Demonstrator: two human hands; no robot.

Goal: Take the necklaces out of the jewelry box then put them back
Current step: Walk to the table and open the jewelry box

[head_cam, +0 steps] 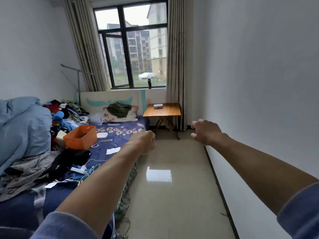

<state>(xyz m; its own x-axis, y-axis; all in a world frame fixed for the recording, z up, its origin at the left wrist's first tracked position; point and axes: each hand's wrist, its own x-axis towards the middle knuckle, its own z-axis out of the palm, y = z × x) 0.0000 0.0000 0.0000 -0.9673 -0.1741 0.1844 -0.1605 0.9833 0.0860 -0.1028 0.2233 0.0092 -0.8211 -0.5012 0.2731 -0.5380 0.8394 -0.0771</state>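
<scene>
A small white jewelry box (158, 106) with its lid down sits on a wooden folding table (168, 112) under the window at the far end of the room. No necklaces show. Both my arms are stretched forward, well short of the table. My left hand (144, 141) is curled into a loose fist with nothing in it, over the bed's edge. My right hand (205, 131) hangs near the right wall with its fingers bent and apart, holding nothing.
A bed (119, 135) with a blue flowered sheet fills the left side, covered with clothes, cables, papers and an orange bin (81, 137). A tiled floor aisle (172, 178) runs between bed and white wall toward the table. A dark bottle (149, 83) stands on the windowsill.
</scene>
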